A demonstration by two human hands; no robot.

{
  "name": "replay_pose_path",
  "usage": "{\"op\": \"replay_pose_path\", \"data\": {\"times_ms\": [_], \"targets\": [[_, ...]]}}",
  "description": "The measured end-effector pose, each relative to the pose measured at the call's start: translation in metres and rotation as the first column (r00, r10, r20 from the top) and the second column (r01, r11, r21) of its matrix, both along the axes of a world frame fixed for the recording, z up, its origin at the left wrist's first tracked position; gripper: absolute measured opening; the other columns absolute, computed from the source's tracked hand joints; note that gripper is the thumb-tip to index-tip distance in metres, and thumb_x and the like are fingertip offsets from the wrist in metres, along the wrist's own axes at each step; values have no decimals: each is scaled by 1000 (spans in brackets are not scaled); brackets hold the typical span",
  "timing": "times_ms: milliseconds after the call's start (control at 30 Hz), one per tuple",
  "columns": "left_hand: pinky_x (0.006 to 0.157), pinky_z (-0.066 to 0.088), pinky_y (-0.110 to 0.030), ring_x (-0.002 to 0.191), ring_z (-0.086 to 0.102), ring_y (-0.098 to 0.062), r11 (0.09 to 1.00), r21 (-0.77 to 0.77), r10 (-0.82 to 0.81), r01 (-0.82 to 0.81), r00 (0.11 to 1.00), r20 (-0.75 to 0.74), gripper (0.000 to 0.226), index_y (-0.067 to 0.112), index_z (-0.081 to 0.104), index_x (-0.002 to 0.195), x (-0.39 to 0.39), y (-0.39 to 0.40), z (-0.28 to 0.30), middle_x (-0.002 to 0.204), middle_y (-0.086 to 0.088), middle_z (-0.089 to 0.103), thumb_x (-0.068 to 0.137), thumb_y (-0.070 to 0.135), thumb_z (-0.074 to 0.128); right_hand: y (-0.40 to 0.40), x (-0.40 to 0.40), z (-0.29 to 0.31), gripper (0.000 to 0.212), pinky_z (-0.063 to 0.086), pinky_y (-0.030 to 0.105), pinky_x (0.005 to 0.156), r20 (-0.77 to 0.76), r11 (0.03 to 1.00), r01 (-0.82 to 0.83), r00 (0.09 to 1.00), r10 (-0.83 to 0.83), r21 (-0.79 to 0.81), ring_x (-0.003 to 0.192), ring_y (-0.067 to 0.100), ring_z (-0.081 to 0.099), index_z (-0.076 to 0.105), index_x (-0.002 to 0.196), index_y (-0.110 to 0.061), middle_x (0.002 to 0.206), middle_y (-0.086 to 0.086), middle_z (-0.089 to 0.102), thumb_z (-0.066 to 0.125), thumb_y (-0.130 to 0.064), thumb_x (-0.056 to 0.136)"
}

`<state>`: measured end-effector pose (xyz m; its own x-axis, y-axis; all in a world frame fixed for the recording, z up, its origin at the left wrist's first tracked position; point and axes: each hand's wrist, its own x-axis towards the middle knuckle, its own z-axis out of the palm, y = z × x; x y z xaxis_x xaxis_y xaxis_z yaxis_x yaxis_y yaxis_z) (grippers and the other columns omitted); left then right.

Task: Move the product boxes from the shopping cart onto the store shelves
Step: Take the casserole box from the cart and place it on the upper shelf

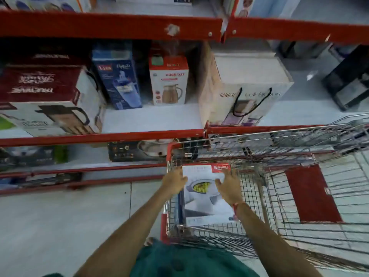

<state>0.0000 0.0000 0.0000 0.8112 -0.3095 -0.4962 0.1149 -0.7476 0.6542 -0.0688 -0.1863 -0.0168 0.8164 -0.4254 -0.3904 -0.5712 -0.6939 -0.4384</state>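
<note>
A white product box (203, 198) with a red top label and a picture of a bowl of food lies in the near end of the wire shopping cart (299, 188). My left hand (174, 181) presses against the box's left edge. On the box's right side rests my right hand (228, 185), fingers spread over its face. Both hands clasp the box from either side inside the cart. The red-edged store shelf (151, 118) stands just beyond the cart, with a bare white patch in its middle.
On the shelf stand a maroon and white jug box (50, 100), a blue box (118, 80), a white and red jug box (169, 80) and a large white box with a cord handle (245, 92). Lower shelves hold dark boxes. A red panel (311, 193) lies in the cart.
</note>
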Motion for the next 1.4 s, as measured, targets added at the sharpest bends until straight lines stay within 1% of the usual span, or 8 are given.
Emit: {"op": "replay_pose_path", "data": {"times_ms": [233, 367, 433, 567, 767, 967, 1233, 1400], "targets": [[81, 49, -34, 99, 59, -26, 991, 30, 133, -134, 884, -447, 41, 2, 54, 121, -34, -11, -35, 118, -8, 62, 85, 19, 65, -69, -39, -87, 87, 58, 44, 87, -406, 819, 443, 867, -289, 363, 97, 29, 66, 44, 131, -3, 115, 15, 66, 85, -33, 60], [69, 50, -29, 94, 58, -23, 973, 30, 218, -227, 879, -423, 41, 4, 53, 122, -33, -10, -30, 112, -7, 60, 84, 12, 66, -61, -33, -35, 47, 57, 42, 84, -389, 797, 437, 878, -278, 417, 96, 27, 65, 61, 99, -13, 109, 13, 68, 86, -29, 63], [64, 51, -27, 95, 59, -22, 961, -25, 243, -275, 885, -398, 47, 10, 49, 122, -29, -1, -22, 118, -4, 59, 80, 12, 71, -55, -30, -5, 37, 55, 47, 83, -377, 774, 442, 882, -283, 453, 97, 30, 60, 59, 105, -13, 108, 14, 65, 79, -13, 74], [65, 54, -25, 92, 65, -20, 926, -144, 291, -350, 901, -322, 47, 13, 44, 111, -30, 28, 6, 109, -7, 66, 76, -1, 71, -43, -29, 39, 60, 59, 49, 79, -242, 833, 337, 937, -251, 438, 95, 30, 67, 51, 128, -14, 110, 13, 68, 78, -8, 74], [72, 57, -25, 88, 66, -9, 899, -272, 323, -344, 939, -120, 45, 15, 49, 106, -28, 68, 72, 98, 11, 66, 72, 4, 77, -25, -22, 95, 46, 56, 48, 89, 18, 857, 170, 979, -204, 486, 108, 23, 63, 57, 114, -22, 116, 0, 66, 77, -8, 76], [81, 60, -41, 94, 71, -20, 884, -269, 400, -383, 916, 11, 53, 15, 47, 107, -20, 87, 98, 110, -6, 72, 68, 5, 80, -3, -1, 125, 52, 58, 48, 84, 157, 907, 70, 977, -147, 415, 98, 21, 67, 56, 115, -15, 109, 1, 70, 82, -9, 70], [85, 57, -48, 93, 72, -10, 847, -447, 434, -289, 861, 264, 80, 28, 47, 132, 15, 104, 157, 96, 14, 76, 66, -6, 77, 20, 38, 193, 48, 56, 40, 87, 491, 923, -61, 859, -146, 381, 98, 16, 67, 53, 106, -27, 109, -10, 67, 81, -9, 72], [86, 57, -26, 94, 67, 5, 825, -527, 469, -205, 769, 435, 84, 43, 46, 129, 47, 115, 219, 95, 33, 71, 67, -4, 78, 33, 68, 258, 49, 52, 24, 82, 666, 905, -184, 734, -133, 383, 91, -1, 62, 50, 96, -38, 103, -22, 61, 80, -9, 73]]}}
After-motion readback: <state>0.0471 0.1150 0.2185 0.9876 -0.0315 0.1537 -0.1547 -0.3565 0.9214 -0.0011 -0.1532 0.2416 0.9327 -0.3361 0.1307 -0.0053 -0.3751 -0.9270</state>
